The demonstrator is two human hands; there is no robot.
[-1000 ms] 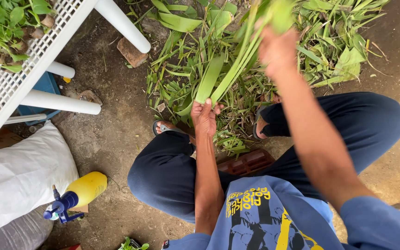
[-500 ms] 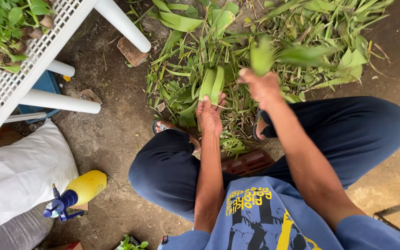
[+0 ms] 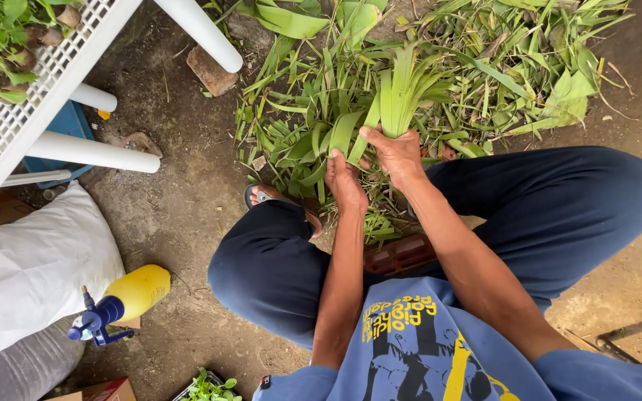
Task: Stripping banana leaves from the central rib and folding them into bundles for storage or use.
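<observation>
Leaf bundle (image 3: 403,93) is sitting clenched in right hand (image 3: 395,152), left hand (image 3: 345,182) gripping leaves just beside it, both over leaf pile (image 3: 484,67)

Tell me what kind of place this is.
Probably a backyard garden or small plant nursery: bare dirt ground, a pile of cut green leaves that both hands work over, a white rack of seedlings and a yellow spray bottle.
</observation>
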